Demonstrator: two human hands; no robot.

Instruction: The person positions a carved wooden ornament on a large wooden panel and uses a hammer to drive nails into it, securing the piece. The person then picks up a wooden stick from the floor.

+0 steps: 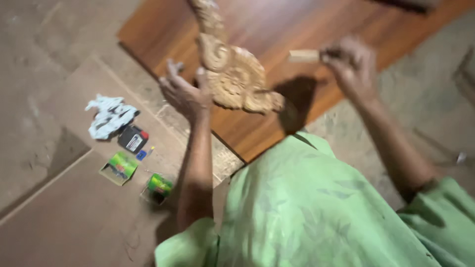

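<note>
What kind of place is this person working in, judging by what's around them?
Probably a woodcarving workshop, with the work done on the floor. The left hand steadies a carved wooden scroll piece, the right hand grips a pale wooden handle, and a polished wooden board lies on the dusty floor.

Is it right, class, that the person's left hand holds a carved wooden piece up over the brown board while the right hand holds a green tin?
Not quite. The head view shows the right hand holding a small pale stick, not a green tin. The left hand does hold the carved wooden piece up over the brown board.
</note>
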